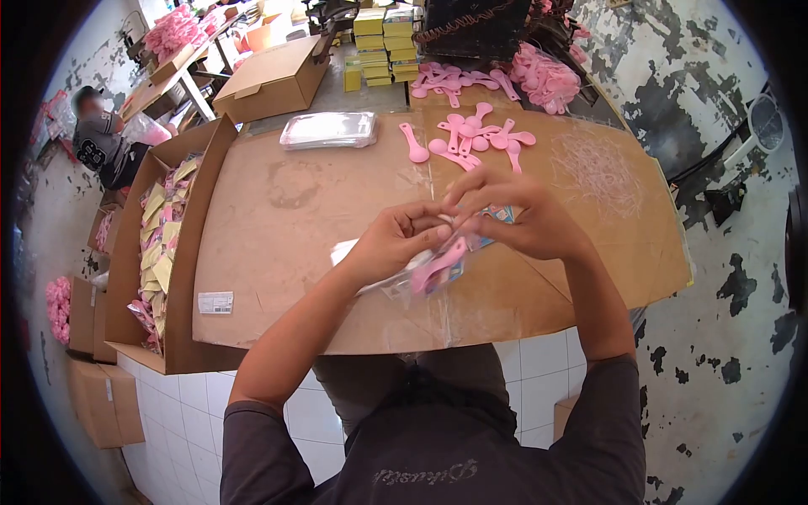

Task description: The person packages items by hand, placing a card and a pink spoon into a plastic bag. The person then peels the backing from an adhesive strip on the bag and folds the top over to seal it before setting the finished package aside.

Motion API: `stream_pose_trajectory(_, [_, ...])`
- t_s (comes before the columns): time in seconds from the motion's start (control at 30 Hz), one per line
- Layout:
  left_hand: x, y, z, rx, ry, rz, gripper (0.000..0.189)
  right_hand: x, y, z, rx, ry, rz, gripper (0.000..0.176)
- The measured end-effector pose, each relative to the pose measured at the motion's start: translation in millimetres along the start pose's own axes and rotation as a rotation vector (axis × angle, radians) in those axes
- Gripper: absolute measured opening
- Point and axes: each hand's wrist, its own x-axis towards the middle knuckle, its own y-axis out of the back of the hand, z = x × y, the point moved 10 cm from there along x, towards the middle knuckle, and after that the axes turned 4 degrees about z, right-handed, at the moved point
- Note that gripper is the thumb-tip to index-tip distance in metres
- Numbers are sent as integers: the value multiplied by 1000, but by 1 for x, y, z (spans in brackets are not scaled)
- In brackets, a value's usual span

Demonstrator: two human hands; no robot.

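Observation:
In front of me, a clear plastic bag [414, 283] hangs below my two hands, with a pink spoon [440, 266] showing through it. My left hand [406, 240] is closed, thumb and fingers pinching the bag's upper end. My right hand [526, 220] meets it there, fingers bent and pinched at the same end, a little blurred. Blue printed cards [502, 215] show beneath the right hand, and some blue print appears behind the spoon. Under the left wrist lies a white item [342, 250], mostly covered.
Loose pink spoons [468, 135] lie across the cardboard-covered table [261, 244]. Behind the left hand sits a stack of clear bags [328, 130]. A long carton [220, 160] of packed bags stands left. Yellow card stacks [370, 46] stand at the back. Another person [101, 139] is far left.

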Motion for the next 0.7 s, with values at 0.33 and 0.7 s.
stream_pose_trajectory(0.33, [-14, -15, 49, 373, -325, 35, 50, 7, 36, -49, -465, 66, 261, 10])
stream_pose_trajectory(0.7, [-11, -9, 53, 288, -309, 246, 28, -2, 29, -41, -450, 111, 430, 17])
